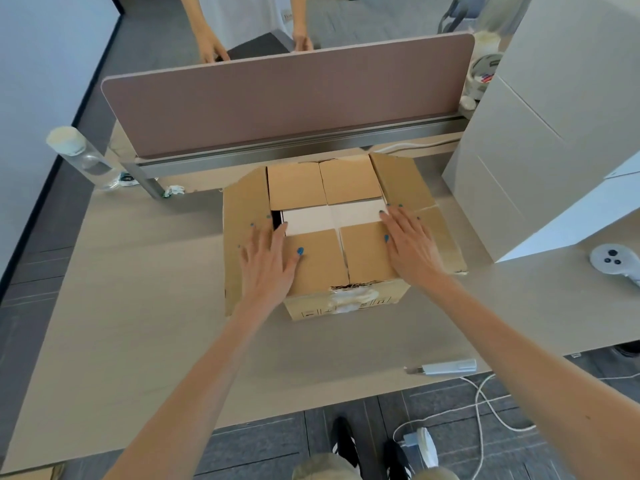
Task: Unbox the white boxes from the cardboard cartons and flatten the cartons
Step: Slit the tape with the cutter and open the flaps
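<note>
Carton [367,254] at frame centre on table [138,306], flaps part open, white boxes [311,220] showing in gap. Left grip [268,261], right grip [410,247] wide, fingers flat on flaps, holding nothing. Cardboard likely stiff, light; boxes packed snug, so take them by side edges.

Open-plan office: a mauve fabric privacy screen [287,98] on a metal rail divides the pale wood tabletop [138,306] from the facing desk at the top of the frame, where another person [242,22] stands. Grey carpet tiles [263,452] and white cables [478,407] lie at the bottom.
</note>
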Motion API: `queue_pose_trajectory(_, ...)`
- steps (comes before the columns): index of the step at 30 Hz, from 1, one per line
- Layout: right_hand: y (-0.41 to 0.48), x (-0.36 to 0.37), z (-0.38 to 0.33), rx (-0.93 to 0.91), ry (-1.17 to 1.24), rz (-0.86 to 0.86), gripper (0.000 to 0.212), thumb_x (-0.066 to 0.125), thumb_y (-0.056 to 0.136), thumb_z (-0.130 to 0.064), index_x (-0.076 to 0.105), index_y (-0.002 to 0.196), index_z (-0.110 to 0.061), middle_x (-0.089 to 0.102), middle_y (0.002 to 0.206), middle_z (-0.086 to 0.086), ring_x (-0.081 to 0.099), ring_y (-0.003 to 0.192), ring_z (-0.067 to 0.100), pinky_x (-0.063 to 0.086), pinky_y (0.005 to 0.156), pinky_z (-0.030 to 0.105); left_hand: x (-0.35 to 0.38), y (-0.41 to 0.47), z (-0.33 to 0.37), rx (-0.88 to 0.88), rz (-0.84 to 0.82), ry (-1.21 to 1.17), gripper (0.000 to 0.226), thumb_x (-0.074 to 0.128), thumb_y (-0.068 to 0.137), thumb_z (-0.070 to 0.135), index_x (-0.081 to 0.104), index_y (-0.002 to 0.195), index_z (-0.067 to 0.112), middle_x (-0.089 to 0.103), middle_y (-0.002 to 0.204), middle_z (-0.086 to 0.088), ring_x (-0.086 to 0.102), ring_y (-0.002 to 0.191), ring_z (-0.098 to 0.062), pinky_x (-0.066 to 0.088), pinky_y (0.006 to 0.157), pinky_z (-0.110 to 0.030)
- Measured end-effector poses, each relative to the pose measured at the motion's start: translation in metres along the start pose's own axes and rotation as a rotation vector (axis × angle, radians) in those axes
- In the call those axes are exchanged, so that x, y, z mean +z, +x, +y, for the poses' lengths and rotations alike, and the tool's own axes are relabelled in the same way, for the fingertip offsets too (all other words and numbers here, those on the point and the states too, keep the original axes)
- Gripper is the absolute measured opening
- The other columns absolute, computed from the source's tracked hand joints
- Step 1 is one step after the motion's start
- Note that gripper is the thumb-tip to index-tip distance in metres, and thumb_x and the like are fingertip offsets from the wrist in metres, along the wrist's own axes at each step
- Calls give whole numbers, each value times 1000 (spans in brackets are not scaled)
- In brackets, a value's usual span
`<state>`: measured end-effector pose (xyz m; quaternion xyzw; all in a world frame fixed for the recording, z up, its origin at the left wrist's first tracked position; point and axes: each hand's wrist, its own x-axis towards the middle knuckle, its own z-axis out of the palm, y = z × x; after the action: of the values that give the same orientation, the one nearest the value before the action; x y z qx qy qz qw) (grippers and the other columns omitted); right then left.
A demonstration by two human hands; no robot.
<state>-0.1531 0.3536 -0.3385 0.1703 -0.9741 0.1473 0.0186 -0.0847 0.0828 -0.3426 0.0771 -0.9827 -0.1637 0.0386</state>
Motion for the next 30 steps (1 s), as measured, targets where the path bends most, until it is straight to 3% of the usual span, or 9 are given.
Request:
queue_pose_trajectory(6, 19, -14, -8, -135, -94, -4, 33, 40, 97, -25, 51, 127, -14, 50, 127, 2, 44, 119, 23, 20, 112, 35, -10, 7, 4, 268, 21, 149, 45, 42, 100, 47, 50, 139, 26, 51, 127, 5, 46, 125, -19, -1, 119, -56)
queue_pose_trajectory(10, 29, -41, -21, -111, 43, -24, 20, 50, 95, -25, 55, 111, -16, 49, 112, 4, 51, 94, 24, 45, 79, 37, -33, 20, 16, 289, 25, 42, 30, 57, 96, 33, 57, 125, 26, 50, 116, 1, 53, 107, -25, 33, 107, -47)
queue_pose_trajectory(14, 23, -79, -30, -141, 192, -24, 11, 50, 96, -28, 56, 91, -20, 55, 91, -4, 52, 73, 18, 43, 60, 32, -67, 16, 28, 255, -68, -290, 28, 58, 94, 5, 57, 104, 31, 50, 105, 4, 61, 87, -21, 54, 78, -52)
queue_pose_trajectory(17, 20, -99, -32, -156, 246, -148, 31, 47, 97, -37, 60, 80, -15, 58, 73, 1, 51, 66, 18, 38, 60, 31, -93, 4, 42, 181, -149, -389, 27, 55, 98, 8, 60, 95, 34, 59, 95, 6, 61, 87, -19, 53, 80, -42)
queue_pose_trajectory(20, 7, -116, -35, -162, 372, -314, 36, 51, 95, -42, 67, 76, -15, 59, 67, -3, 53, 65, 15, 41, 62, 32, -114, -17, 59, 139, -285, -488, 21, 49, 104, 22, 67, 104, 11, 64, 93, -6, 54, 75, -11, 42, 67, -15)
queue_pose_trajectory(22, -5, -126, -37, -148, 422, -444, 27, 57, 93, -35, 70, 78, -16, 68, 74, -4, 63, 66, 14, 50, 64, 30, -117, -30, 60, 62, -391, -540, 26, 48, 103, 29, 67, 106, 11, 69, 99, -7, 61, 77, -7, 46, 74, -18)
queue_pose_trajectory(24, -17, -128, -38, -133, 412, -575, 16, 62, 90, -27, 69, 82, -15, 71, 80, 0, 68, 65, 14, 55, 66, 27, -112, -43, 55, 36, -470, -541, 12, 56, 100, 21, 68, 101, 22, 70, 100, -4, 65, 75, -8, 50, 76, -25)
queue_pose_trajectory(26, -28, -124, -35, -153, 338, -622, 8, 65, 86, -24, 69, 87, -17, 72, 84, 2, 70, 73, 17, 56, 72, 30, -101, -54, 49, 62, -500, -474, 23, 65, 91, 12, 67, 97, 35, 70, 99, 3, 65, 77, -9, 51, 78, -29)
queue_pose_trajectory(30, -46, -95, -21, -197, 227, -581, 28, 72, 80, -32, 64, 105, -24, 59, 103, -10, 58, 99, 13, 49, 86, 33, -70, -75, 42, 45, -450, -374, 43, 72, 85, 7, 60, 106, 43, 58, 117, 13, 57, 101, -3, 46, 99, -39)
